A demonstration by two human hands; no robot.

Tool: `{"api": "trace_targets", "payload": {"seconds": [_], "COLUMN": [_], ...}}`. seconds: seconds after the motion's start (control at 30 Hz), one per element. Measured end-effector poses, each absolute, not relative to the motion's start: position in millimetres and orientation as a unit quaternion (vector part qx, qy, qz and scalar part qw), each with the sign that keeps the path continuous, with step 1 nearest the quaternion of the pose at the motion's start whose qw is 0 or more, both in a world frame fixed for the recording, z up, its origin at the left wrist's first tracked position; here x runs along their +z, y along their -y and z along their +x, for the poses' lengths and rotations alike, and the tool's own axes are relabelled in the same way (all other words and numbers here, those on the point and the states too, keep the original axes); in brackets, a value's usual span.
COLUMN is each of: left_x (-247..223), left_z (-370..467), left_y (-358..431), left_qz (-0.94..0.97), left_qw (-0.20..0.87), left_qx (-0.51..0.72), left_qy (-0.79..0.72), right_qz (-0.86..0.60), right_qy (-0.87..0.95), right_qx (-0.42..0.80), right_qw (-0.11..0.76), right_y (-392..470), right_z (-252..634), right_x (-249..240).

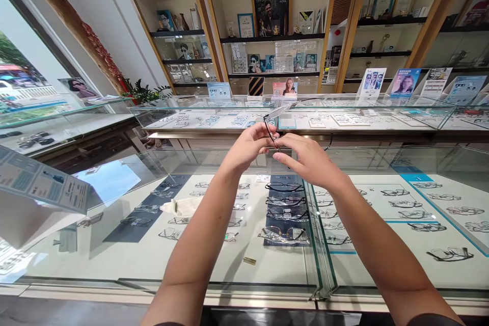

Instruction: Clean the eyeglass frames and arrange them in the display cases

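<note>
A pair of eyeglasses (268, 126) with thin dark parts is held up in front of me, above the glass display counter (280, 280). My left hand (252, 143) is closed on it from the left, thumb and fingers pinching near the middle. From the right, my right hand (303, 155) also grips it, its fingertips meeting those of the left. A clear lens shows above the hands, and a dark curved temple end sticks out beyond the right hand. The fingers hide the part between them. Below lie several dark-framed glasses (286, 214) in a column.
Several rows of glasses (445, 210) lie inside the counter. A pale cloth (183, 207) and a small gold-coloured piece (249, 261) are seen left of centre. A printed card stand (42, 178) rises at left. Across from me stands another glass case (237, 102), with wooden shelves (273, 36) behind.
</note>
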State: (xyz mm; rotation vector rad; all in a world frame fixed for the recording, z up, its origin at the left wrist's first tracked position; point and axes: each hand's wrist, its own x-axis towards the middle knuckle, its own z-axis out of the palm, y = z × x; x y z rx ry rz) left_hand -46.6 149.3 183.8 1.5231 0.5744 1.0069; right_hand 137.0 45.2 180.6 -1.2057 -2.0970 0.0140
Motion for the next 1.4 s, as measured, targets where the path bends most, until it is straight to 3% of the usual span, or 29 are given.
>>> {"api": "trace_targets", "payload": {"seconds": [0.2,0.73,1.07,1.4], "left_x": [179,173,171,177], "left_z": [-49,-79,-88,-87], "left_y": [-162,-192,-198,-193], "left_qz": [0.660,0.742,0.790,0.812], "left_qw": [0.625,0.604,0.578,0.550], "left_qx": [0.354,0.199,0.035,0.025], "left_qy": [-0.220,-0.210,-0.202,-0.195], "right_qz": [-0.448,-0.438,-0.402,-0.410], "right_qy": [0.830,0.848,0.883,0.884], "right_qx": [0.004,0.020,0.057,0.043], "right_qw": [0.333,0.297,0.234,0.220], "right_y": [-39,-33,-26,-26], "right_z": [133,122,114,113], "right_x": [186,184,181,181]}}
